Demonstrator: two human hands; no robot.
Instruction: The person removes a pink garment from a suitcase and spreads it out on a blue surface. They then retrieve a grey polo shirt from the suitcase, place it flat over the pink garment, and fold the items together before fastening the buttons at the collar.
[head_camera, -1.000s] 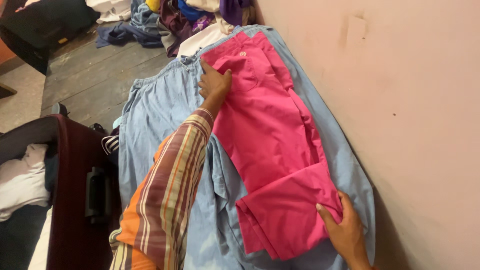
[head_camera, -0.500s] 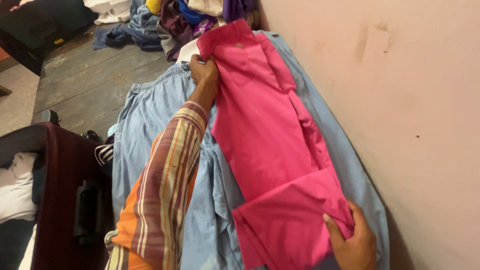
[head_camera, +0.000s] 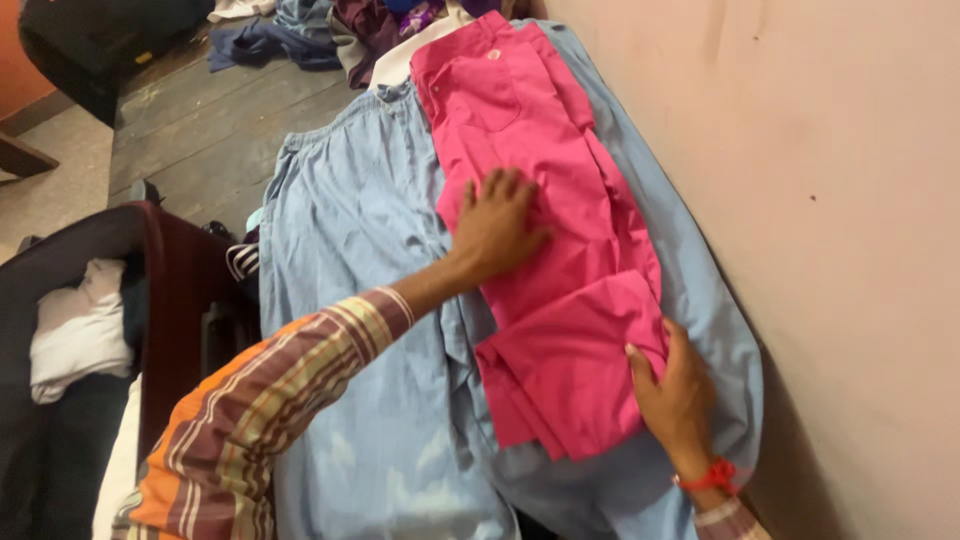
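Note:
A bright pink pair of trousers (head_camera: 545, 170) lies lengthwise on a light blue garment (head_camera: 350, 240) spread flat beside the wall. Its lower end is folded back over itself (head_camera: 570, 375). My left hand (head_camera: 497, 225) lies flat on the middle of the pink cloth, fingers spread; its striped sleeve reaches in from the lower left. My right hand (head_camera: 675, 390), with a red wristband, presses the right edge of the folded part, thumb on top.
A pale pink wall (head_camera: 820, 200) runs along the right. A dark red open suitcase (head_camera: 150, 300) holding white cloth (head_camera: 80, 330) stands at the left. Mixed clothes (head_camera: 330, 30) are heaped at the far end on dark floorboards (head_camera: 200, 130).
My left hand has slid from the top of the pink trousers down to their middle. The right hand stays at the folded end. The camera has moved closer.

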